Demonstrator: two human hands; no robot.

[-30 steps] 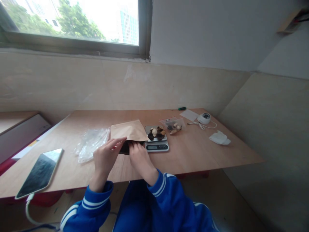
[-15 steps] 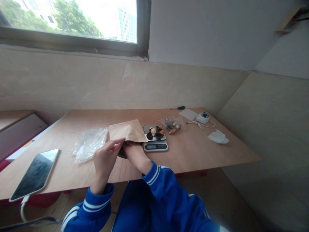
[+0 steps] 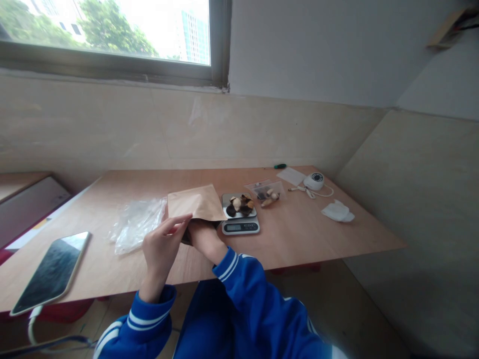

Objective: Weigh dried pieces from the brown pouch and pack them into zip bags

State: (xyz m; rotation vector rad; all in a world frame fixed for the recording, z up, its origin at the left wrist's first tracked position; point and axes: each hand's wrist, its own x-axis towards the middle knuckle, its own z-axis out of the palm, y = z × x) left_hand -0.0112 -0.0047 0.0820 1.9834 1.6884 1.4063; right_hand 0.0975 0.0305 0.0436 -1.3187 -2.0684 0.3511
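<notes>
Against the frame half a second back, I note the right hand [image 3: 197, 233] sits deeper in the mouth of the kraft paper bag [image 3: 193, 203]; only wrist and the heel of the hand show now, so I cannot tell whether its fingers are curled or spread. The left hand [image 3: 161, 248] is about where it was, fingertips pinching the bag's near lip and holding it up. The view has drifted slightly; nothing else on the desk [image 3: 299, 234] has moved.

The bag lies flat near the middle of the desk, long axis running toward the wall, open mouth facing me, closed end away. Its right edge is just beside the digital scale [image 3: 240, 214], which carries a small heap of dark and pale pieces. A crumpled clear plastic bag [image 3: 134, 224] lies just left of it.

The near desk edge is close under both wrists. A phone [image 3: 50, 271] lies well off to the left; bare desk surface opens to the right of the scale, before the white tissue [image 3: 337, 212].
</notes>
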